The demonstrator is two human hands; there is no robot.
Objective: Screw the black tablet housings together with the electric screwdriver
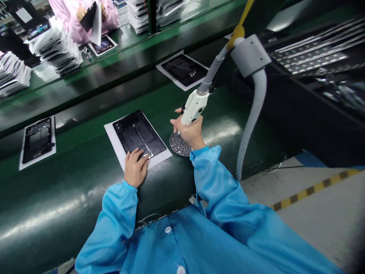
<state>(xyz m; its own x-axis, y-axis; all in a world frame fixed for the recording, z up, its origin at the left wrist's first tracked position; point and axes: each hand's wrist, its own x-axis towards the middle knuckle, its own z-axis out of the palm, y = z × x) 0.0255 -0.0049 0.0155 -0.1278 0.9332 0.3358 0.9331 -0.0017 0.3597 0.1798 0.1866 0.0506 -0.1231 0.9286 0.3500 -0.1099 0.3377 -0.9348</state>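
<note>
My right hand is wrapped round a white electric screwdriver, which hangs from a grey cable with its lower end over a round perforated metal plate. My left hand rests with fingers spread on the lower edge of an open black tablet housing, near a small silvery part at the end of a thin strip. Under the housing lies a white sheet on the green work surface. The screwdriver's tip is hidden by my right hand and the plate's holes.
More black housings on white sheets lie at the left and back. A grey hose hangs at the right, beside dark racks. Across the line, a person in pink handles a dark panel near stacked sheets.
</note>
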